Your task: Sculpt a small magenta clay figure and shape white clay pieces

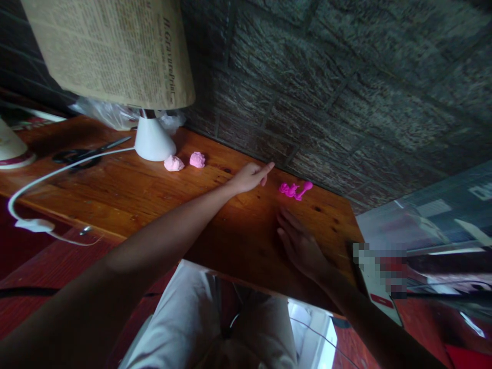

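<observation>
My left hand (250,177) is over the back of the wooden table (154,197), its index finger stretched toward the wall and nothing seen in its grasp. Just right of that fingertip lies a bright magenta lump (295,189), soft-looking like modelling clay, with a thin arm ending in a knob. Nearer the front edge, my right hand (302,243) is low over the tabletop with fingers apart and holds nothing. Two pale pink crumpled lumps, one (174,163) against the lamp base and another (197,160) beside it, sit left of my left hand.
A lamp with a white base (154,138) and newsprint shade (115,56) stands at the back left. Its white cord (57,171) crosses black-handled scissors (82,156). A cup (13,146) is at the far left. The stone wall (307,92) borders the table's back edge.
</observation>
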{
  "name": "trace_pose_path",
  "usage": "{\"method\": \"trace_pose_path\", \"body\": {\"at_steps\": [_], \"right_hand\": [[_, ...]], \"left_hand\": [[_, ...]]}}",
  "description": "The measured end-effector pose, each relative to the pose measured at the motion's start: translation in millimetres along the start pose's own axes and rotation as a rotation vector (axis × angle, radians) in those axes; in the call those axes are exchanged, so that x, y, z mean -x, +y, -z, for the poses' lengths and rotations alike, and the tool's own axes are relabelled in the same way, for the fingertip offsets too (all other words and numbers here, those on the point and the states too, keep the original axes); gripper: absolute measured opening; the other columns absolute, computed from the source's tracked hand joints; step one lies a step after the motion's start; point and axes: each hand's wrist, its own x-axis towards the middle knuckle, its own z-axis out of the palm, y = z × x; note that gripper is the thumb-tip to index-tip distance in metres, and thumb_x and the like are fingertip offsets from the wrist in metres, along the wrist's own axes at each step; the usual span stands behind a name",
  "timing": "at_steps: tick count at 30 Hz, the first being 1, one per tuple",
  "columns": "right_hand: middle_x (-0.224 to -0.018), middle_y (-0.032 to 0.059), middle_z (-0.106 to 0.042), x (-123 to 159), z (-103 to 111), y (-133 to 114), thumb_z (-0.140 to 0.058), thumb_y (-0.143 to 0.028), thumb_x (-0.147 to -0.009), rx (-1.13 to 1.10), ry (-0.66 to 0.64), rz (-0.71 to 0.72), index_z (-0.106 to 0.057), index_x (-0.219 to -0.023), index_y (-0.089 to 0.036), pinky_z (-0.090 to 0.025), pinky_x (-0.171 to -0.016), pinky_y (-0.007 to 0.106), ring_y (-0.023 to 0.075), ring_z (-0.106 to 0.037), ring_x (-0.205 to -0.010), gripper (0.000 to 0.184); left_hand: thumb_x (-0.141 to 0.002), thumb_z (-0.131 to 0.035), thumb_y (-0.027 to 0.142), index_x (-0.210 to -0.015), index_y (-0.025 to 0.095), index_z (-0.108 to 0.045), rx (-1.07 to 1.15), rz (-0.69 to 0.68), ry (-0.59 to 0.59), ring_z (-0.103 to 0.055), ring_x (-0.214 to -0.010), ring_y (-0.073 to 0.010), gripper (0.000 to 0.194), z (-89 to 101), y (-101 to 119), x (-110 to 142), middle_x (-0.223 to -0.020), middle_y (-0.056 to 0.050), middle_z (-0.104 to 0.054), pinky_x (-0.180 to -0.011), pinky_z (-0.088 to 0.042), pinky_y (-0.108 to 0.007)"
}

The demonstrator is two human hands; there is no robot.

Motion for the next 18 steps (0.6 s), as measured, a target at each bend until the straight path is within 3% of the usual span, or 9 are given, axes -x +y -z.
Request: {"method": "trace_pose_path", "body": {"at_steps": [5, 13, 18], "right_hand": [[-0.159, 0.0154, -0.041, -16, 4, -7, -0.048, -0.043, -0.100, 0.170, -0.092, 0.220, -0.056, -0.143, -0.014, -0.030, -0.122, 0.060, 0.0342, -0.024, -0.154, 0.053], [-0.161, 0.0190, -0.036, -90, -6, -6, -0.055, -0.054, -0.095, 0.201, -0.200, 0.410, -0.048, -0.149, -0.013, -0.028, -0.122, 0.057, 0.0333, -0.028, -0.153, 0.067], [-0.158, 0.0190, -0.040, -72, -9, -8, -0.052, -0.050, -0.098, 0.167, -0.185, 0.341, -0.048, -0.149, -0.011, -0.034, -0.121, 0.055, 0.0322, -0.028, -0.153, 0.064]], "left_hand": [[-0.093, -0.034, 0.072, -0.046, 0.019, -0.054, 0.002, 0.013, -0.005, -0.046, -0.045, -0.0114, 0.074, 0.2, 0, 0, -0.042, 0.002, -0.045, -0.058, -0.036, -0.029], [-0.096, -0.036, 0.065, -0.049, 0.019, -0.054, 0.021, 0.039, 0.054, -0.049, -0.046, -0.0110, 0.069, 3.4, -3, 0, -0.044, 0.001, -0.050, -0.059, -0.038, -0.028], [-0.096, -0.035, 0.065, -0.048, 0.019, -0.055, 0.012, -0.006, 0.190, -0.052, -0.051, -0.0120, 0.069, 11.6, -8, -4, -0.048, 0.000, -0.053, -0.066, -0.040, -0.028]]}}
